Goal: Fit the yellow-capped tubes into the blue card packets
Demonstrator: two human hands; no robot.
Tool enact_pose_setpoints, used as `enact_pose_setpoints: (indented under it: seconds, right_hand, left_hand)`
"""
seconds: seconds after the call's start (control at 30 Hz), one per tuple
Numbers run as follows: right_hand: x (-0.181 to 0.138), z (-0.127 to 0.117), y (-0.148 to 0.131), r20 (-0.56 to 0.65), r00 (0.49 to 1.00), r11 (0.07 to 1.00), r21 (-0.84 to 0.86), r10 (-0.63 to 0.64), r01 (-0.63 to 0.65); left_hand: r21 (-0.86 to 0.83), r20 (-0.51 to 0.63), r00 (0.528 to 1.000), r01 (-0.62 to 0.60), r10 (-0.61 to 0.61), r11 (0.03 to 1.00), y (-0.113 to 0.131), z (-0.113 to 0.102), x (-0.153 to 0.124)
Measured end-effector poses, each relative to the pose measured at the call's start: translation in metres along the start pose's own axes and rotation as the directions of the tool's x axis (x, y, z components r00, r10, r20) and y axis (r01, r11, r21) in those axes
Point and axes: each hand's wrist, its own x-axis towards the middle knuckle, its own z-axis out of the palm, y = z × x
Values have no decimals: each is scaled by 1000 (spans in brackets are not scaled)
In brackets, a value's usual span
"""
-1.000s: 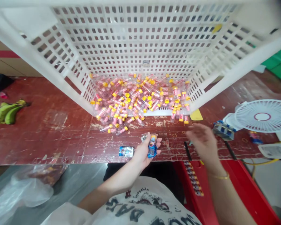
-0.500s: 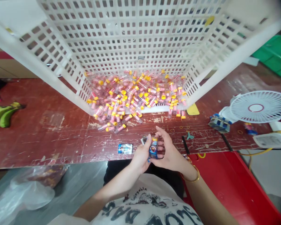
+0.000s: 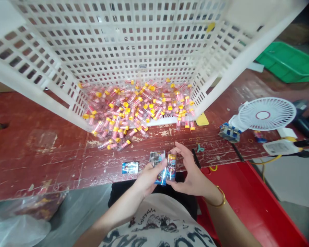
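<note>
Between my hands, at the table's front edge, a small yellow-capped tube point(image 3: 171, 168) stands roughly upright in a blue printed sleeve. My right hand point(image 3: 193, 176) grips it from the right, thumb below and fingers curled round the far side. Pinched under the thumb of my left hand point(image 3: 148, 178) are flat, glossy blue printed sleeves point(image 3: 161, 177), close beside the tube. To the left, more flat blue sleeves point(image 3: 130, 167) lie on the red table point(image 3: 59, 161). Beyond my hands, many pink-labelled tubes with yellow caps point(image 3: 131, 113) spill from a tipped white basket point(image 3: 154, 37).
At the right are a white fan point(image 3: 267, 115), a bundle of blue-labelled tubes point(image 3: 229, 133), a white power strip point(image 3: 280, 146) and a green tray point(image 3: 290, 63). A teal three-armed piece point(image 3: 200, 148) and rubber bands lie nearer. Below right is a red surface point(image 3: 237, 195).
My hands have moved slightly apart, and the tube now sits clear of my left thumb. More of the flat sleeves in my left hand shows. The whole view has shifted rightward.
</note>
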Motion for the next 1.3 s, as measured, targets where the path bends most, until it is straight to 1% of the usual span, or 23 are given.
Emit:
enact_pose_setpoints:
  seconds: [0.07,0.1,0.2,0.37,0.6,0.7,0.77,0.83,0.87,0.93,1.0,1.03,1.07,1.1,1.13,1.17,1.2,1.23,1.27,1.3]
  right_hand:
    - [0,2,0,1,1000,1000,-2,10,-10]
    - [0,2,0,-4,1000,1000,-10,8,-8]
    - [1,3,0,-22,1000,1000,-29,0,0]
    - [1,3,2,-32,999,999,-41,33,-34]
    - [0,2,1,-45,999,997,-69,28,-31]
    - [0,0,1,-29,998,999,5,50,-50]
    - [1,-3,3,-34,997,990,130,65,-60]
    - [4,-4,7,-82,986,948,297,143,-113]
    - [6,-3,8,-105,970,910,382,218,-163]
    - [9,-2,9,-105,920,811,516,379,-275]
    - [10,-3,8,-69,880,730,591,470,-343]
    - [8,-6,8,-60,871,704,618,488,-351]
    - [4,-12,9,-77,866,689,642,494,-336]
    - [-2,-20,13,-122,858,684,663,499,-303]
    - [-12,-30,18,-193,838,687,677,510,-263]
    - [-27,-43,27,-282,799,698,679,532,-225]
    - [-46,-56,38,-381,734,719,663,562,-207]
    - [-68,-68,52,-480,638,742,631,602,-226]
    - [-93,-79,67,-561,526,753,595,640,-282]
    - [-119,-87,84,-627,390,738,559,675,-379]
  left_hand:
    - [40,56,998,-18,16,999,-2,1,-3]
    - [53,67,998,-23,19,998,-3,2,-3]
    - [62,46,999,-31,28,998,-5,3,-4]
    - [48,16,1000,-20,19,999,-6,6,-2]
    - [58,22,999,-32,31,998,-5,9,-3]
    - [63,5,999,-37,37,997,-6,9,-2]
    - [76,-2,999,-49,49,996,-7,7,-2]
    - [106,0,998,-58,59,993,-8,4,-1]
    - [126,1,998,-60,60,990,-9,4,0]
    - [174,-3,998,-56,57,983,-10,3,1]
    - [231,-9,999,-39,42,972,-12,5,3]
    - [256,-5,1000,-28,30,966,-13,7,4]
    - [275,3,1000,-13,12,961,-13,11,6]
    - [285,16,1000,10,-15,959,-14,15,8]
    - [285,34,998,41,-53,958,-15,19,10]
    - [279,53,994,81,-99,957,-16,23,12]
    - [272,74,986,124,-149,954,-17,27,14]
    - [269,91,977,164,-195,949,-19,30,16]
    - [275,104,967,196,-231,941,-22,32,18]
    - [288,112,960,216,-257,933,-25,32,18]
